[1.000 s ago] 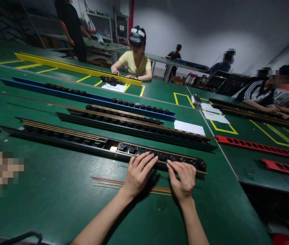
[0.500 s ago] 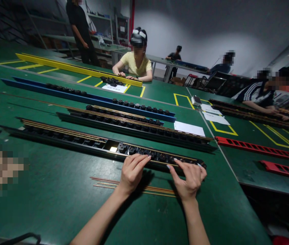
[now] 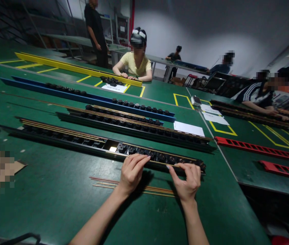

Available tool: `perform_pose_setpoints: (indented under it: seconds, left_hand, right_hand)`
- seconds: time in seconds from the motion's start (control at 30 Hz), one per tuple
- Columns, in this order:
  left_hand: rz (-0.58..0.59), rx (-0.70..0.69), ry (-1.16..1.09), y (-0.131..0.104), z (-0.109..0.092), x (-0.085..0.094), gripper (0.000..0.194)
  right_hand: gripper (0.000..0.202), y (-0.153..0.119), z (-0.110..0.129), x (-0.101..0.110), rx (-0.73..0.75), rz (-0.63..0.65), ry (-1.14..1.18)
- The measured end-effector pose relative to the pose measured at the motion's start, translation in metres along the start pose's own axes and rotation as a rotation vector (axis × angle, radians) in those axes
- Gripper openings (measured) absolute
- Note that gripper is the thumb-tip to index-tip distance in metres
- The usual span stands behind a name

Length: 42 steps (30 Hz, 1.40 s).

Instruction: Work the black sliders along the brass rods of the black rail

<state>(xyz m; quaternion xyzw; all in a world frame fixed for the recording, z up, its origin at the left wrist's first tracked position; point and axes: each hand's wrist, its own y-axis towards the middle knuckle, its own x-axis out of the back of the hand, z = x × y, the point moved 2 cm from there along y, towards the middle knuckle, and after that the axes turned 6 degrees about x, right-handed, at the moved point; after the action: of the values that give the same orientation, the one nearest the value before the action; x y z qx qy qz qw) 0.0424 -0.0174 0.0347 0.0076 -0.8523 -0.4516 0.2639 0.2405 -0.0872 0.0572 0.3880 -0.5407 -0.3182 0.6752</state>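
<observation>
A long black rail (image 3: pixel 65 144) with dark blocks inside lies slantwise across the green table. Thin brass rods (image 3: pixel 62 131) run along it. My left hand (image 3: pixel 132 172) is closed over the near edge of the rail, fingertips on a thin brass rod (image 3: pixel 159 163). To its right, my right hand (image 3: pixel 188 180) has thumb and fingers bent at the same edge, around that rod. The fingertips of both hands partly cover the rod. Several loose copper-coloured rods (image 3: pixel 103 182) lie on the table below the rail, passing behind my left wrist.
Beyond are a second black rail (image 3: pixel 134 133), a blue rail (image 3: pixel 88 99) and a yellow rail (image 3: pixel 78 69). Red slotted rails (image 3: pixel 256 149) lie at the right. White paper (image 3: pixel 189 128) lies mid-table. A person in yellow (image 3: pixel 136 64) sits opposite; others are farther back.
My right hand's fingers have drawn in toward the thumb, and the hand has shifted slightly left. My left hand has barely moved. The standing person in the background has moved right.
</observation>
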Motion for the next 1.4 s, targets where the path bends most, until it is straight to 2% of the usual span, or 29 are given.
perform_pose_setpoints:
  seconds: [0.23,0.37,0.57,1.2,1.4]
  left_hand:
    - [0.163,0.038,0.065,0.001,-0.005,-0.004,0.057]
    - [0.193,0.039,0.110,-0.002,-0.008,-0.006,0.064]
    - [0.238,0.061,0.124,-0.005,-0.007,-0.010,0.065]
    - [0.297,0.093,0.196,-0.003,-0.013,-0.011,0.064]
    - [0.275,0.127,0.248,-0.003,-0.011,-0.012,0.061]
  right_hand:
    - [0.019,-0.002,-0.004,0.002,-0.042,-0.058,-0.056]
    - [0.018,-0.004,-0.006,0.002,-0.043,-0.078,-0.082]
    - [0.019,-0.005,-0.007,0.001,-0.027,-0.065,-0.117]
    - [0.018,-0.004,-0.012,0.002,-0.049,-0.058,-0.183]
    - [0.017,-0.006,-0.016,0.001,-0.082,-0.023,-0.145]
